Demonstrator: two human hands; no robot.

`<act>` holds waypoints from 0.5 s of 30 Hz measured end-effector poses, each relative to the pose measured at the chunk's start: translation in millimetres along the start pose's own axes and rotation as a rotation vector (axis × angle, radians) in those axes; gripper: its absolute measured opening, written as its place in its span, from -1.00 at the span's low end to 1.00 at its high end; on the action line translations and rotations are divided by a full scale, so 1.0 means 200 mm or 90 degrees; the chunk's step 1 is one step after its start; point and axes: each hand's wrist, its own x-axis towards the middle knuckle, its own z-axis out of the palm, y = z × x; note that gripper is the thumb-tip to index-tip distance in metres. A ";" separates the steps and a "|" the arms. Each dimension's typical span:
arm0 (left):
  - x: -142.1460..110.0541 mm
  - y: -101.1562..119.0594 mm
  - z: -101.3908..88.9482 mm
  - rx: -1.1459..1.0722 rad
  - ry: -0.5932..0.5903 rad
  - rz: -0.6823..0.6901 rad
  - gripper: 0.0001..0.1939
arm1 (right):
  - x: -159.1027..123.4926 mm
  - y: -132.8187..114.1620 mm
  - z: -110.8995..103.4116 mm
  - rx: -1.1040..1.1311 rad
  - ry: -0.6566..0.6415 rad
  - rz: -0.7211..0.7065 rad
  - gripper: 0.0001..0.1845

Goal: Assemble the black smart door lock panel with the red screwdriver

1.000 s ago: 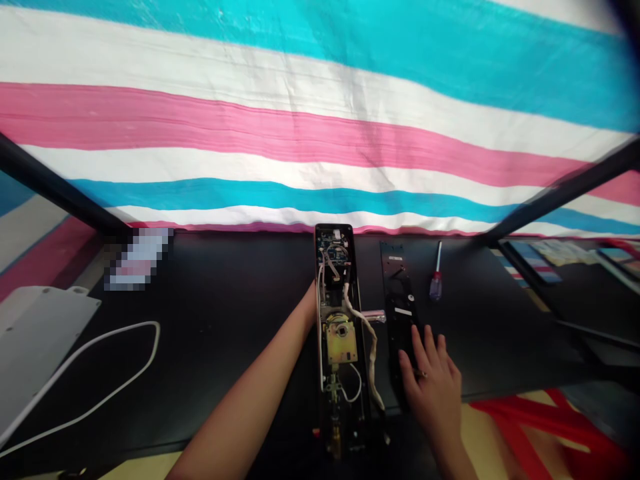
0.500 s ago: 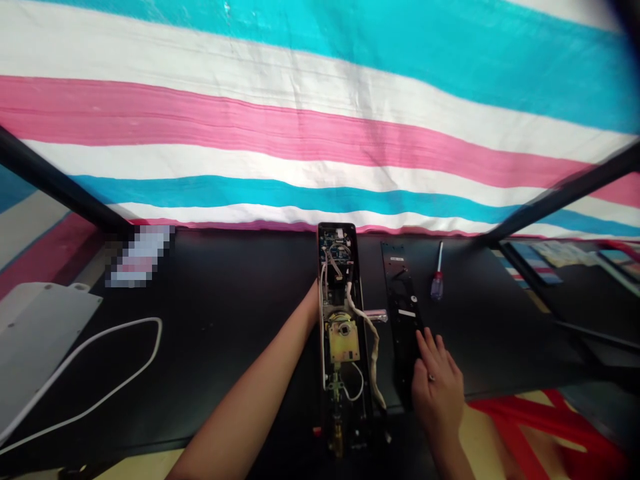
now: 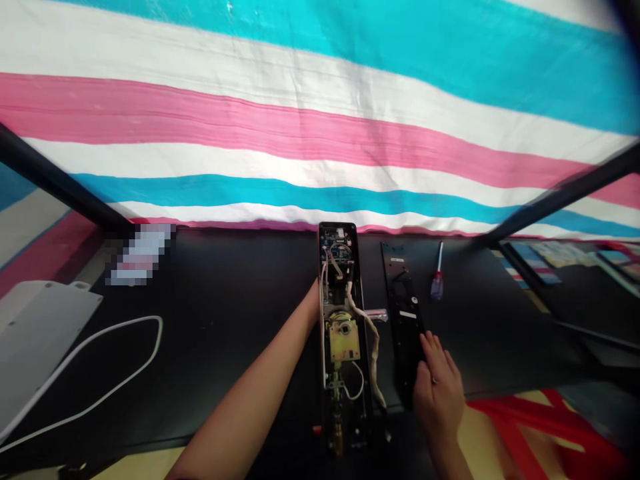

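Note:
An opened electronic door lock (image 3: 345, 340) stands lengthwise in front of me, its black housing showing a circuit board (image 3: 336, 250), a brass-coloured mechanism and wires. A shiny lever handle (image 3: 376, 315) sticks out from its right side. My left forearm reaches to the housing's left side; my left hand is hidden behind it, so its fingers do not show. Right of the lock lies a long black cover plate (image 3: 403, 303) with small white labels. My right hand (image 3: 441, 383) rests at the plate's lower right edge, fingers stretched out and thumb alongside. A white sleeved cable (image 3: 373, 340) hangs over the lock's side.
On the black table (image 3: 240, 287), a screwdriver (image 3: 437, 277) with a clear handle lies right of the plate. A white cable (image 3: 159, 333) loops at left beside a pale grey panel (image 3: 45, 333). Striped sheeting hangs behind; a red stool (image 3: 540, 433) is at lower right.
My right hand has shifted very slightly right and down along the cover plate's edge. The lock, my left arm and the screwdriver look unmoved.

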 end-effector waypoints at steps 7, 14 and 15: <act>-0.02 0.02 0.01 0.010 0.001 -0.006 -0.64 | 0.00 -0.02 -0.01 0.026 0.006 0.025 -0.42; -0.06 0.01 0.04 0.003 -0.005 -0.015 -0.59 | 0.00 -0.04 -0.02 0.042 0.011 0.063 -0.39; -0.06 0.01 0.04 -0.002 -0.006 -0.012 -0.58 | 0.00 -0.04 -0.02 0.043 0.012 0.071 -0.38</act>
